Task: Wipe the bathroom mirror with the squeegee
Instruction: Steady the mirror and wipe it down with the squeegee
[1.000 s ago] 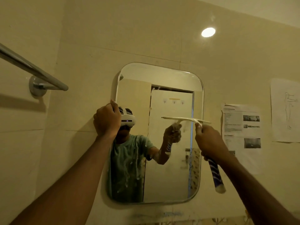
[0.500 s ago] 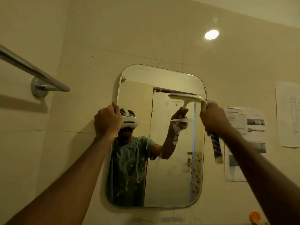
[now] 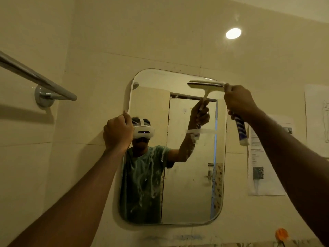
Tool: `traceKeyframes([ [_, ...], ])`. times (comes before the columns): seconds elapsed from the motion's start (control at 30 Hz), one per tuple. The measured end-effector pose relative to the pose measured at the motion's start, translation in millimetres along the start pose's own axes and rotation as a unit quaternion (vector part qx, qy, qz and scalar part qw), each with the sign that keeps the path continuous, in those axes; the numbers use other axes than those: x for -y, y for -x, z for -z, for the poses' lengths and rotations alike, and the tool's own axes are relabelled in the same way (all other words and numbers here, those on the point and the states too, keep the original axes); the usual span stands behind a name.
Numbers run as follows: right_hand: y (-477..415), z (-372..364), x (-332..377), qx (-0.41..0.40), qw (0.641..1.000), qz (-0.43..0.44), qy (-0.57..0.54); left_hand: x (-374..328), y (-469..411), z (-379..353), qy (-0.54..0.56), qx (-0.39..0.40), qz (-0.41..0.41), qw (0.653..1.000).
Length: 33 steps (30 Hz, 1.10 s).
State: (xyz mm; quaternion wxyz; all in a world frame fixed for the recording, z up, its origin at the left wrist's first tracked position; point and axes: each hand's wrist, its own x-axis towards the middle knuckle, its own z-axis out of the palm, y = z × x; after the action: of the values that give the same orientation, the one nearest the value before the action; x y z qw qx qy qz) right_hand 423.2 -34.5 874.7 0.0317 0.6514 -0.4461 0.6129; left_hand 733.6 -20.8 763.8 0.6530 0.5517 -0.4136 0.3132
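Left hand (image 3: pixel 118 133): fingers curled round the left edge of the bathroom mirror (image 3: pixel 187 184), gripping it at mid-height. Right hand (image 3: pixel 239 102): closed round the squeegee (image 3: pixel 240 130); the blue-and-white striped handle end sticks out below the fist. The blade lies level against the glass in the mirror's upper right corner. White streaks on lower left glass. Towel rail (image 3: pixel 35 77) on wall, left. Printed sheets (image 3: pixel 261 166) on wall, right.

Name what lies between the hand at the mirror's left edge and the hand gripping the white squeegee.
Head view: only rounded wall mirror glass, bearing a white streak, between left hand and right hand.
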Motion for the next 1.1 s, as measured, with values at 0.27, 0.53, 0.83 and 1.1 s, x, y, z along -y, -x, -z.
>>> traceKeyframes([
  [0.27,103.9,-53.0,-76.6,0.023,1.0,-0.012,-0.001,3.3,-1.5,-4.8,-0.024,0.0,0.005,1.0],
  [0.53,142.6,-44.3,-79.8,0.055,0.998,-0.034,0.0,2.0,4.5,-0.2,-0.021,0.007,0.011,1.0],
  [0.83,1.7,-16.8,-7.6,-0.011,0.999,0.024,-0.025,0.6,8.7,-4.5,-0.023,-0.028,0.013,0.999],
  [1.1,124.2,-69.2,-90.1,0.006,1.0,-0.007,-0.017,0.9,9.1,-5.6,-0.012,-0.036,0.021,0.999],
])
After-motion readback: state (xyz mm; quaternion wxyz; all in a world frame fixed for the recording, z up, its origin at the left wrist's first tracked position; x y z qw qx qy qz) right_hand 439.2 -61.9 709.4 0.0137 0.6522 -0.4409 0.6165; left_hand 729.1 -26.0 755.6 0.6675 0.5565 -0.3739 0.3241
